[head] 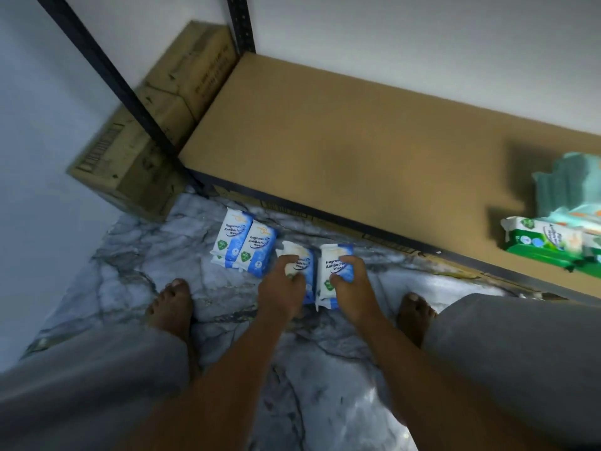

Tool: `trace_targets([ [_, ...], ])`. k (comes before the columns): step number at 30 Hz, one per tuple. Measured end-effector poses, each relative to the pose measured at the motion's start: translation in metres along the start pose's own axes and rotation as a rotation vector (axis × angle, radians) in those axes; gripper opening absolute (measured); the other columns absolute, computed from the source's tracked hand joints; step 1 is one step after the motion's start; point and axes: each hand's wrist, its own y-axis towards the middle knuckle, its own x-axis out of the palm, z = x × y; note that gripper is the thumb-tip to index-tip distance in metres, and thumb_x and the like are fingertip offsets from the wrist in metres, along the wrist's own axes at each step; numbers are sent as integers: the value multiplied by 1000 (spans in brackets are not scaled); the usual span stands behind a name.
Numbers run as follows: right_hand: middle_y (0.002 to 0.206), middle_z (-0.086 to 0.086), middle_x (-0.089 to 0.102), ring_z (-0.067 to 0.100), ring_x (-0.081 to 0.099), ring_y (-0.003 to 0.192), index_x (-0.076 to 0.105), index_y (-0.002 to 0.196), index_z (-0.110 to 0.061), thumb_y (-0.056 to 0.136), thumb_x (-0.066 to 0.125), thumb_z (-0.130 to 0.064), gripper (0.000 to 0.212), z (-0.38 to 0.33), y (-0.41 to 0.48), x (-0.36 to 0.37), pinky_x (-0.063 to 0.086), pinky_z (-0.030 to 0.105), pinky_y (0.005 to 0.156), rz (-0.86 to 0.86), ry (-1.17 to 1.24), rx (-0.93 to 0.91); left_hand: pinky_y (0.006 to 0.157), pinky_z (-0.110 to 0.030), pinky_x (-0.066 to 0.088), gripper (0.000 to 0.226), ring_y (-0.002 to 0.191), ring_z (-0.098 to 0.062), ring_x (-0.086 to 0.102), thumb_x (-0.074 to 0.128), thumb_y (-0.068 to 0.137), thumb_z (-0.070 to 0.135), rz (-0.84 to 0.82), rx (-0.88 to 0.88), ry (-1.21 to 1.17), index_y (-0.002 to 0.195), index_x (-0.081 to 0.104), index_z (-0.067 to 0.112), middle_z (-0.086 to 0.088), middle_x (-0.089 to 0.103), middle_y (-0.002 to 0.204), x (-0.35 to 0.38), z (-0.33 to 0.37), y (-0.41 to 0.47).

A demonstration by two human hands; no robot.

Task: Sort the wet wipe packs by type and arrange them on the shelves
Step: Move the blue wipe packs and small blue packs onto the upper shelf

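Pickup step. Left hand (282, 289) grips one blue pack (305, 257) and right hand (353, 281) grips a second blue pack (328, 275), both on the floor (130, 271) by the shelf (325, 125) front edge. Next, probably: lift both onto the shelf, apart from the green packs (546, 242).

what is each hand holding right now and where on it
Left hand grips a blue wipe pack around its middle; right hand grips a second blue wipe pack the same way, fingers over the printed front.
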Motion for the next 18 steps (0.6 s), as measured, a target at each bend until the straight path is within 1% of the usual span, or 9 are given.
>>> trace_targets([
  [2, 98, 10, 66, 26, 66, 77, 55, 104, -32, 91, 59, -3, 33, -27, -22, -13, 59, 43, 73, 15, 44, -48, 75, -22, 45, 27, 90, -12, 60, 58, 94, 18, 45, 47, -101, 119, 56, 28, 7, 61, 106, -22, 21, -20],
  [4, 94, 3, 63, 13, 60, 70, 54, 110, -23, 93, 58, -5, 25, -54, -47, -29, 53, 19, 62, 27, 79, -119, 65, -17, 44, 23, 79, -9, 59, 58, 93, 15, 68, 90, -188, 105, 54, 35, 10, 61, 94, -44, 43, -40],
  [5, 90, -2, 60, 6, 57, 67, 54, 112, -20, 94, 58, -5, 24, -68, -60, -36, 47, 11, 54, 37, 107, -157, 65, -17, 47, 25, 79, -11, 60, 57, 92, 13, 85, 114, -234, 101, 53, 35, 11, 60, 92, -54, 55, -50],
  [7, 93, -4, 60, -3, 57, 66, 55, 114, -18, 94, 60, -8, 23, -93, -86, -50, 42, 6, 51, 62, 159, -240, 65, -29, 59, 30, 87, -17, 65, 57, 92, 8, 88, 145, -367, 99, 55, 38, 8, 60, 100, -74, 81, -73],
  [9, 95, -5, 62, -8, 58, 61, 56, 114, -18, 94, 61, -9, 23, -121, -116, -64, 43, 6, 53, 66, 230, -332, 57, -34, 60, 33, 94, -21, 66, 57, 93, 6, 98, 236, -448, 102, 56, 39, 3, 60, 112, -92, 104, -96],
  [11, 99, -3, 65, -9, 59, 59, 56, 114, -19, 93, 61, -10, 23, -148, -142, -78, 45, 7, 56, 58, 281, -425, 55, -23, 56, 31, 90, -12, 65, 58, 94, 5, 128, 363, -473, 108, 57, 32, 4, 61, 111, -112, 127, -119],
  [12, 103, 0, 66, -6, 61, 62, 57, 113, -21, 93, 61, -11, 24, -162, -154, -84, 47, 9, 58, 57, 292, -468, 58, -21, 56, 30, 88, -10, 65, 59, 94, 5, 137, 417, -486, 110, 58, 31, 5, 63, 110, -121, 139, -132],
  [15, 112, 8, 64, 6, 69, 77, 57, 109, -35, 91, 61, -17, 26, -203, -190, -105, 55, 21, 62, 66, 314, -581, 81, -37, 59, 31, 95, -13, 68, 63, 94, 12, 157, 550, -479, 111, 62, 37, 9, 67, 110, -146, 172, -163],
  [18, 114, 6, 62, 15, 70, 84, 57, 109, -38, 88, 60, -21, 27, -240, -226, -127, 60, 35, 70, 85, 320, -693, 77, -26, 58, 31, 92, -10, 69, 62, 94, 11, 169, 676, -490, 113, 61, 35, 10, 67, 108, -166, 206, -193],
])
